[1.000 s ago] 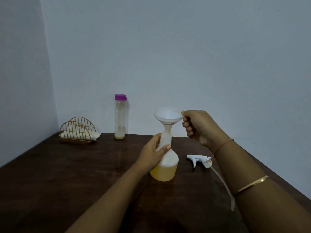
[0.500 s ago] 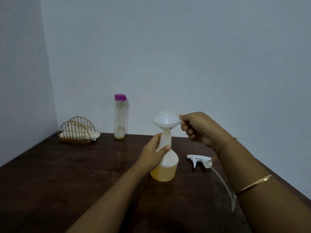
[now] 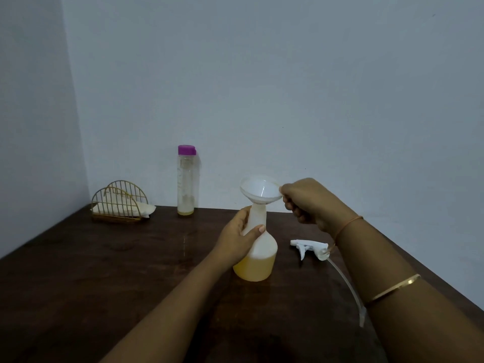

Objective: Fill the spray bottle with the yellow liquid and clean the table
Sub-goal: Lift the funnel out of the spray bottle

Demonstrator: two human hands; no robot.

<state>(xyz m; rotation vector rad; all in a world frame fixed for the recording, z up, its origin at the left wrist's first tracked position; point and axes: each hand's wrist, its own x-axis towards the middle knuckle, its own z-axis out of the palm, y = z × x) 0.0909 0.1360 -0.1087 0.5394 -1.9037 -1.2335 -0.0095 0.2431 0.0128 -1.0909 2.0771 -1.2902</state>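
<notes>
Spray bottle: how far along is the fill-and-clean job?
Done: yellow liquid fills the lower part of the spray bottle; the purple-capped bottle stands nearly empty. In hand: left hand grips the neck, right hand pinches the funnel at the mouth. Left: remove funnel, fit the trigger sprayer lying on the table, spray, wipe.

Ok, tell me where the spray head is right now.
Head view: the spray head lies flat on the table, right of centre, just right of the spray bottle, its tube trailing toward the camera.
</notes>
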